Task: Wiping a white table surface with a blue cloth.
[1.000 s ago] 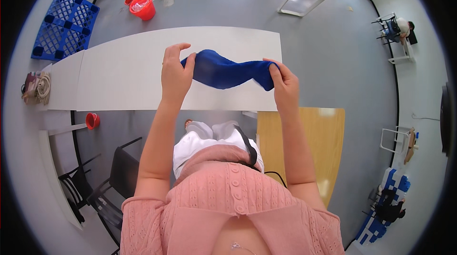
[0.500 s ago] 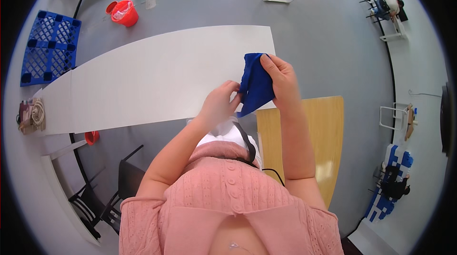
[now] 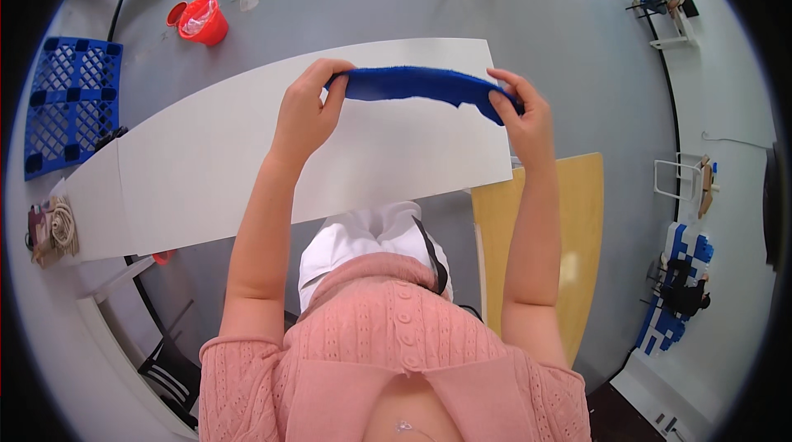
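Observation:
A dark blue cloth is stretched sideways between my two hands, above the white table. Its lower edge looks ragged toward the right. My left hand pinches the left end between thumb and fingers. At the other end, my right hand grips the cloth, thumb in front and fingers behind. The cloth hangs as a narrow band, and I cannot tell whether it is folded.
A wooden tabletop adjoins the white table at the right. Coiled rope lies at the table's far left end. On the floor stand a red bucket and a blue pallet. Two people sit along the right wall.
My hands have moved apart, the left one up and to the left. The cloth, bunched near my right hand before, is now spread wide between both hands.

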Demonstrator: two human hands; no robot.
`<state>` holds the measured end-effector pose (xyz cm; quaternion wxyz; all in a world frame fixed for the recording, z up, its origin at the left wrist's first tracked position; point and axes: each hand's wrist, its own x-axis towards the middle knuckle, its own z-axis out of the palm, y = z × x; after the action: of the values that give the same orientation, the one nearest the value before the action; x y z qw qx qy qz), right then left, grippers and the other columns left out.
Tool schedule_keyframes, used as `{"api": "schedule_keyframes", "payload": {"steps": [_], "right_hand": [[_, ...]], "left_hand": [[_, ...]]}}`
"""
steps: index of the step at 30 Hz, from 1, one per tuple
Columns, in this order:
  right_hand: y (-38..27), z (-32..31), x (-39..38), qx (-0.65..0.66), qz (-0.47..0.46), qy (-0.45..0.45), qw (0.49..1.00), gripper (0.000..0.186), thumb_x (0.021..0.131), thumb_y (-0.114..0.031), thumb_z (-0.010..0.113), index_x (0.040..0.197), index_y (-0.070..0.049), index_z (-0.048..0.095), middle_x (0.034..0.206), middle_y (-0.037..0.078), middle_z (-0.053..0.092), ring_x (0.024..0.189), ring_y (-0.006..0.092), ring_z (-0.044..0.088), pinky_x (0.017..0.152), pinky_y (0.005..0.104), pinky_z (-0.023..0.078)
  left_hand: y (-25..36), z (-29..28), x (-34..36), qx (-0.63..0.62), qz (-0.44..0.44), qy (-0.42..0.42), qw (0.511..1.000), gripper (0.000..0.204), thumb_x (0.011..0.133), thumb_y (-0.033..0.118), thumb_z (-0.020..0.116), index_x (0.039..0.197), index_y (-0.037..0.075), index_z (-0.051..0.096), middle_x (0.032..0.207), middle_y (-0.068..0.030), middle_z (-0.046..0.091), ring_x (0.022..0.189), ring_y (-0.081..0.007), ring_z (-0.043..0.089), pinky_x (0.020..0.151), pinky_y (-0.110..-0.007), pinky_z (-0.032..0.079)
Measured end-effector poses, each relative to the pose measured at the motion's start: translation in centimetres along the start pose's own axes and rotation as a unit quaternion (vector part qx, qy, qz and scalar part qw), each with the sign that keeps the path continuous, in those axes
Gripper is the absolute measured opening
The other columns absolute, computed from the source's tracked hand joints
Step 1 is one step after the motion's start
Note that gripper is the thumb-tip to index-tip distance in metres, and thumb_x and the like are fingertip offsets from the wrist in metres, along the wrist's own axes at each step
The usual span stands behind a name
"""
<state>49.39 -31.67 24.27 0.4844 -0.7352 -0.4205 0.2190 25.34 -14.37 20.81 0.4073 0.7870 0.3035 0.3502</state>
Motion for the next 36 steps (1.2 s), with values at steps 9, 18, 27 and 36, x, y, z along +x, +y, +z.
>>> {"api": "schedule_keyframes", "payload": {"steps": [9, 18, 27, 36], "right_hand": [[12.2, 8.8, -9.3, -0.103, 0.216, -0.234, 0.942, 0.024, 0.088, -0.013, 0.065, 0.110, -0.005, 0.067, 0.098, 0.010, 0.069, 0.088, 0.0206, 0.064, 0.081, 0.0318, 0.050], [17.3, 11.2, -3.7, -0.061, 0.201, -0.068, 0.975, 0.032, 0.089, -0.017, 0.062, 0.118, -0.003, 0.063, 0.114, 0.016, 0.067, 0.106, 0.0304, 0.063, 0.092, 0.0376, 0.049], [15.8, 15.9, -1.2, -0.342, 0.319, -0.063, 0.882, 0.053, 0.084, -0.022, 0.067, 0.127, 0.003, 0.048, 0.123, 0.019, 0.057, 0.118, 0.0366, 0.052, 0.097, 0.0443, 0.046], [23.0, 9.0, -0.3, -0.166, 0.336, 0.042, 0.926, 0.042, 0.080, -0.017, 0.055, 0.116, 0.002, 0.060, 0.091, 0.021, 0.069, 0.086, 0.0333, 0.067, 0.081, 0.0419, 0.051]], "left_hand": [[-13.6, -0.3, -12.1, 0.202, -0.010, -0.293, 0.934, 0.016, 0.087, 0.006, 0.055, 0.098, 0.007, 0.067, 0.094, -0.0093, 0.068, 0.089, -0.0296, 0.063, 0.089, -0.040, 0.045], [-14.1, 1.6, -8.2, 0.087, -0.219, -0.127, 0.963, 0.023, 0.092, 0.017, 0.057, 0.112, 0.007, 0.063, 0.106, -0.0104, 0.066, 0.106, -0.0297, 0.060, 0.091, -0.041, 0.047], [-18.7, 2.7, -6.8, 0.297, -0.350, -0.043, 0.887, 0.073, 0.082, 0.028, 0.073, 0.140, 0.003, 0.037, 0.129, -0.0218, 0.052, 0.117, -0.0321, 0.055, 0.096, -0.041, 0.047], [-13.6, 6.5, -9.1, 0.003, -0.466, -0.240, 0.852, 0.029, 0.087, 0.025, 0.068, 0.100, 0.000, 0.065, 0.089, -0.0157, 0.069, 0.084, -0.0285, 0.068, 0.075, -0.037, 0.052]]}}
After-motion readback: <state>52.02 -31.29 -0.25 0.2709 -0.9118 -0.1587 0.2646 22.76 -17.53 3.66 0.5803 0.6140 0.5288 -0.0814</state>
